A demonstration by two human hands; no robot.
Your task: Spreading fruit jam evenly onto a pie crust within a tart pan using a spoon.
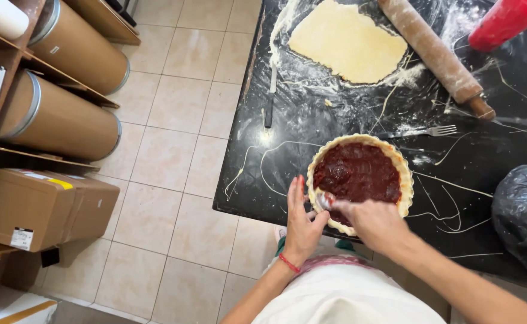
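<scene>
tart (359, 177) under right hand (374, 223), left hand (302, 225) touching its near rim

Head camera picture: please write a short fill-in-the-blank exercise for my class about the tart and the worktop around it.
1. The filling in the tart is dark ____ in colour.
2. The right hand holds a ____ at the tart's near edge, while the left hand rests against the rim.
3. Beyond the tart, beside the rolled-out dough, lies a wooden ____.
4. Just behind the tart on the black worktop lies a metal ____.

Missing words: red; spoon; rolling pin; fork
</scene>
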